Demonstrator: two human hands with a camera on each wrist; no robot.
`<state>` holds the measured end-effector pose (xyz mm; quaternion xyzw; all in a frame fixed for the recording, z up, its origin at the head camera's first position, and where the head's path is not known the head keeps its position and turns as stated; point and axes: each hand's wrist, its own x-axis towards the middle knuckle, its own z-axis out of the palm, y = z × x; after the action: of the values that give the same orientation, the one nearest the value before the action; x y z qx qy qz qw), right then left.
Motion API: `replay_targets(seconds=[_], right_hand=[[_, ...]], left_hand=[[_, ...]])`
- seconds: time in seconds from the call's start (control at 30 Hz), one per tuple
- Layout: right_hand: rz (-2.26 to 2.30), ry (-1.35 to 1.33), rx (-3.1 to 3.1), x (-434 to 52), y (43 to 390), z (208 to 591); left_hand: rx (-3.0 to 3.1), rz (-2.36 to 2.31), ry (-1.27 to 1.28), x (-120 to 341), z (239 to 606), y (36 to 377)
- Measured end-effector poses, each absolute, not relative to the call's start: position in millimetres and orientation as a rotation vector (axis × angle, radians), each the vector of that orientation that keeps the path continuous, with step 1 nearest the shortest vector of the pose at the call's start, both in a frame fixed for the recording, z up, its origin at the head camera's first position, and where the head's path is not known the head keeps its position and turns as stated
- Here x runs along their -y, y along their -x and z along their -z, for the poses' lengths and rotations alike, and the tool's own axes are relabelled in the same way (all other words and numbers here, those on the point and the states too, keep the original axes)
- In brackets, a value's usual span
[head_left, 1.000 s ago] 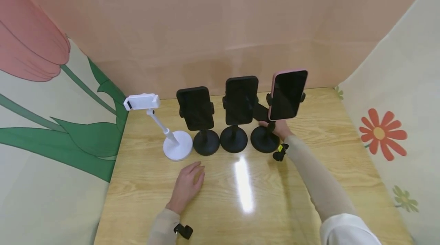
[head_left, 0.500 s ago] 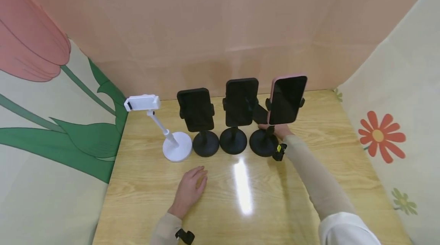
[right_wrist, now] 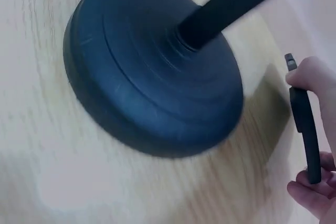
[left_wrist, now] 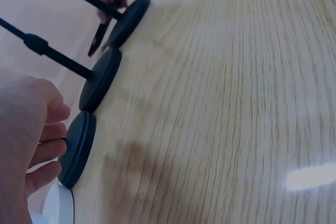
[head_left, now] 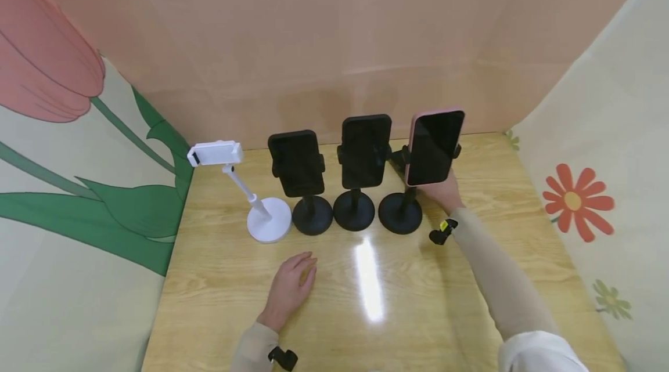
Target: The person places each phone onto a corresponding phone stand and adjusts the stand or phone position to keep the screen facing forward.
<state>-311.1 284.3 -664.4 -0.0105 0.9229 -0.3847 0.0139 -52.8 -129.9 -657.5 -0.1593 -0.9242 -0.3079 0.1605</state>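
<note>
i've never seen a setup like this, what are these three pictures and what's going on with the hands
No machine here: a person wears three cameras. The wide picture comes from the head; the two close-ups come from the wrists.

On the pale wooden table stand a white phone stand, empty, and three black round-based stands. Two carry black phones; the rightmost black stand carries a pink-cased phone.

The left hand rests flat on the table, holding nothing. The right hand reaches behind that stand; its wrist view shows the fingers pinching a thin dark flat object, which I cannot identify.
</note>
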Motion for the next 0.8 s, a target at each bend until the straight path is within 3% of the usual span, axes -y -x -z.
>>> replay_targets(seconds=[0.23,0.53,0.67,0.8], right_hand=[[1.282,-0.181,-2.925,-311.4,277.4,658.8],[1.915,-0.57,-2.644,-319.2,230.8,596.8],[2.433,-0.545,-2.438,-314.3,212.6,555.2],[2.778,-0.308,-2.323,-306.1,196.2,515.2]], left_hand=[[2.66,0.919,0.449,122.6,657.2,48.9],[2.64,0.932,0.484,117.0,649.8,49.5],[2.656,0.942,0.49,114.9,643.7,48.3],[2.648,0.955,0.509,111.6,636.1,47.0]])
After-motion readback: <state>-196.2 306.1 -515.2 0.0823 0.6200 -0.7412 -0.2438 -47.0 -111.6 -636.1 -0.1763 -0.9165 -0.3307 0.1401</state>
